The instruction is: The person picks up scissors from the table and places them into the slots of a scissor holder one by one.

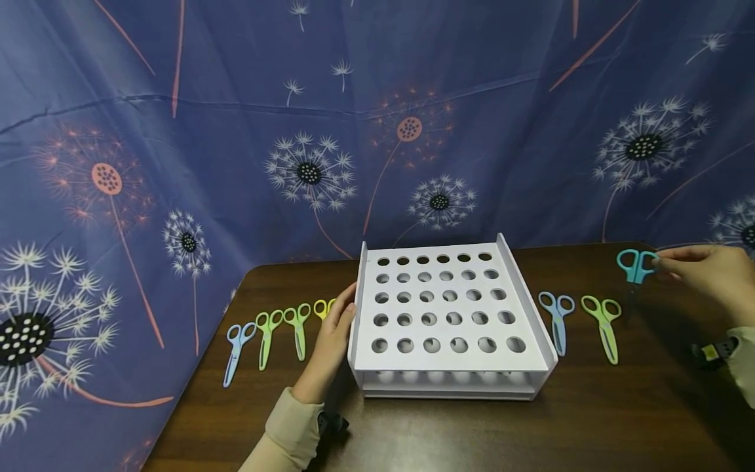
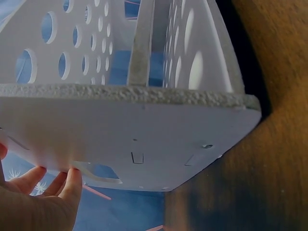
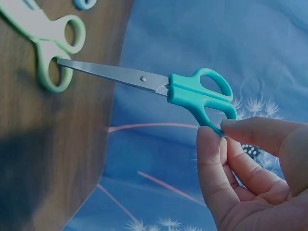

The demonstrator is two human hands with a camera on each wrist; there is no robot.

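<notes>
Teal scissors [image 3: 183, 93] hang pinched in your right hand [image 1: 708, 272], blades [image 3: 113, 73] below (presumably for safety); your unclenched left hand [image 1: 329, 341] touches the rack [image 1: 448, 362].

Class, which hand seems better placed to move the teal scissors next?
Probably the right hand: its fingers pinch the teal scissors by one handle. The left hand touches the side of the white rack.

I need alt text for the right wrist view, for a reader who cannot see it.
A right hand pinches teal-handled scissors by one finger loop, metal blades closed. Green scissors lie on a brown wooden table; behind hangs blue patterned cloth.
</notes>
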